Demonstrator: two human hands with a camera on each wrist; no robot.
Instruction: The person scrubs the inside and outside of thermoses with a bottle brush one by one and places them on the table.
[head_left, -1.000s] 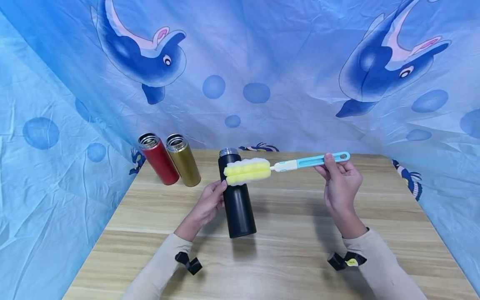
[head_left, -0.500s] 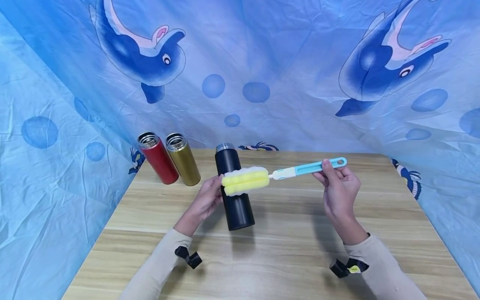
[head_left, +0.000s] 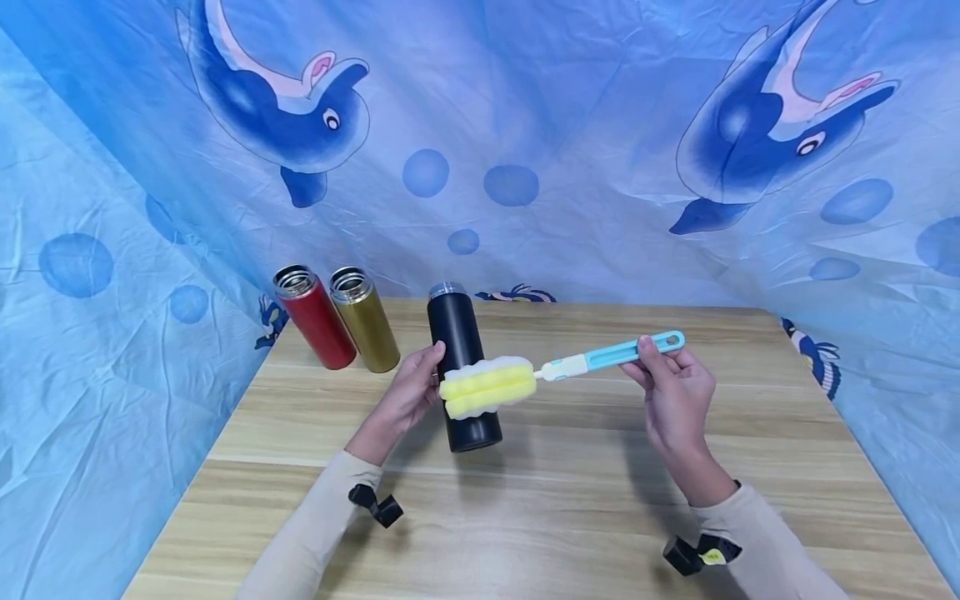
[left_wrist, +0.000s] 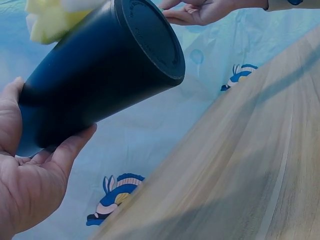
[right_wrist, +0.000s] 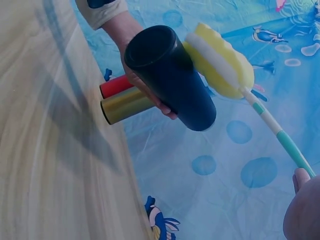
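Note:
My left hand (head_left: 408, 389) grips a black thermos bottle (head_left: 455, 329) around its side, holding it tilted above the table with its steel mouth toward the back. The left wrist view shows the bottle's round base (left_wrist: 152, 37) and my fingers wrapped around the far end. Between thumb and fingers, my right hand (head_left: 678, 396) pinches the blue handle of a bottle brush (head_left: 615, 354). Its yellow and white sponge head (head_left: 489, 387) lies across the front of the bottle's lower half in the head view. Whether sponge and bottle touch, I cannot tell.
A red thermos bottle (head_left: 318, 321) and a gold one (head_left: 367, 321) stand upright, lidless, at the table's back left. The wooden table (head_left: 570, 517) ends at a blue dolphin-printed cloth (head_left: 570, 242) behind and at both sides.
The brush has moved down along the bottle toward its base, its handle end dropping and shifting slightly left. The black bottle has risen a little away from me. Both hands keep their holds.

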